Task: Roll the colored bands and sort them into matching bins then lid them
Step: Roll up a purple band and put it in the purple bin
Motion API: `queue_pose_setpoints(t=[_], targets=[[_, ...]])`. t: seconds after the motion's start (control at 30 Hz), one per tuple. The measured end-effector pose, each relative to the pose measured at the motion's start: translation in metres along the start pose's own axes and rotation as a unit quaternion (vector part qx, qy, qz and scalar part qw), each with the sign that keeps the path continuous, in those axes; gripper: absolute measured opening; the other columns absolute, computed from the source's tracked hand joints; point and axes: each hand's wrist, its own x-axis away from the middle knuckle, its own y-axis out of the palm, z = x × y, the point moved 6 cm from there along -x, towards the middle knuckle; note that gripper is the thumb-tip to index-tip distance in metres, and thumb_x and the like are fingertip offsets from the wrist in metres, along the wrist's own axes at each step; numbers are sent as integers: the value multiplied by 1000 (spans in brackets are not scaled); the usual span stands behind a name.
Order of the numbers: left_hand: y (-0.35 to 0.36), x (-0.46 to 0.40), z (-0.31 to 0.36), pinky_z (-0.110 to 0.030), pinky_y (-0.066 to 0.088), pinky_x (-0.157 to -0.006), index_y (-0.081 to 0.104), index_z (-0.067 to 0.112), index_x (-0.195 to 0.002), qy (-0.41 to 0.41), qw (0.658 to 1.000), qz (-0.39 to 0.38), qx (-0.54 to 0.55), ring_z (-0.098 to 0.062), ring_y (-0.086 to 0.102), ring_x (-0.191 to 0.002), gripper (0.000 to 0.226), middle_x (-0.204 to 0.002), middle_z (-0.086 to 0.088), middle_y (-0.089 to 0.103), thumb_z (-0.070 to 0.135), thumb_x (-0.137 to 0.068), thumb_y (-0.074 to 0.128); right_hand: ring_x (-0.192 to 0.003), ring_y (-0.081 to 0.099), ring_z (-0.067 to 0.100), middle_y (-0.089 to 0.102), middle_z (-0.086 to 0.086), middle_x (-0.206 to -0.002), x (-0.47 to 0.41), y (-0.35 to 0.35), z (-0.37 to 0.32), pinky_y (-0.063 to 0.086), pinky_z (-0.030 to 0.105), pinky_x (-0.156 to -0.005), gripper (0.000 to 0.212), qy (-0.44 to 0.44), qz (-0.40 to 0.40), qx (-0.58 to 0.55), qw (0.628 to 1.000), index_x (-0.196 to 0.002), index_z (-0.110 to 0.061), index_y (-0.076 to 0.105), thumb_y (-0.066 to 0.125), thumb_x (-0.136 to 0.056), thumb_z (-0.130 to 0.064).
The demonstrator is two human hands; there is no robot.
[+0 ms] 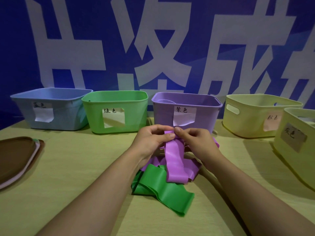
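Because the purple band (173, 160) is slick and springy, its started roll could uncoil if either pinch loosens, and its hanging tail, draped over the green band (163, 189) on the table (76, 167), might drag that one along; the left hand (151, 140) pinches the band's top end with curled fingers; the right hand (194, 138) pinches it likewise, thumb on top; the band hangs glossy and flat just before the purple bin (185, 113), right of the green bin (115, 111).
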Motion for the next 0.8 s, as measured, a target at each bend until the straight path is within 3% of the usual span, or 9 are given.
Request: queue_pose_setpoints(t=[0.13,0.33,0.4,0.47,0.57,0.7,0.8], targets=[[-1,0,0,-41,62,-77,77,8,-101,-3,1000,2,9,-31,75,-88,27,-105,-18,77,-4,-77,81,-78,72,18,77,3,-82,-5,0,2,60,32,-73,25,-26,-8,5,1000,-88,-15,79,72,-92,-39],[5,2,2,-29,62,-73,68,4,-118,-15,997,-30,63,-25,76,-88,46,-111,-20,74,-4,-74,80,-79,71,18,77,11,-89,-7,1,3,60,30,-73,19,-35,-18,-35,999,-98,-8,77,74,-92,-25],[6,2,3,-28,61,-74,66,4,-121,-19,997,-23,68,-22,75,-87,48,-109,-17,75,13,-76,81,-79,70,17,77,13,-91,-8,1,2,59,31,-74,16,-42,-19,-34,998,-100,-7,76,74,-91,-20],[2,0,-1,-32,62,-82,69,4,-116,-26,1000,7,7,-24,76,-88,45,-100,-13,77,37,-86,77,-79,70,16,76,14,-93,-8,2,0,59,31,-74,16,-50,-19,-31,998,-101,-7,76,76,-91,-19],[-4,-3,-7,-44,60,-93,74,0,-108,-33,995,36,-88,-38,75,-96,67,-96,-19,78,62,-84,73,-80,71,16,77,13,-93,-8,2,-1,61,30,-74,15,-57,-18,-32,998,-101,-10,76,77,-90,-19],[-5,-1,-7,-33,60,-73,78,0,-99,-27,994,47,-99,-30,75,-79,58,-91,-21,78,56,-84,76,-81,71,16,77,13,-92,-8,3,-2,60,34,-76,11,-63,-18,-29,997,-97,-12,76,77,-89,-19],[-5,0,-6,-29,56,-67,80,2,-95,-23,994,46,-98,-28,72,-75,52,-90,-23,77,54,-83,79,-87,72,20,77,12,-95,-7,2,0,61,39,-79,13,-55,-18,-31,998,-99,-12,76,77,-90,-21]])
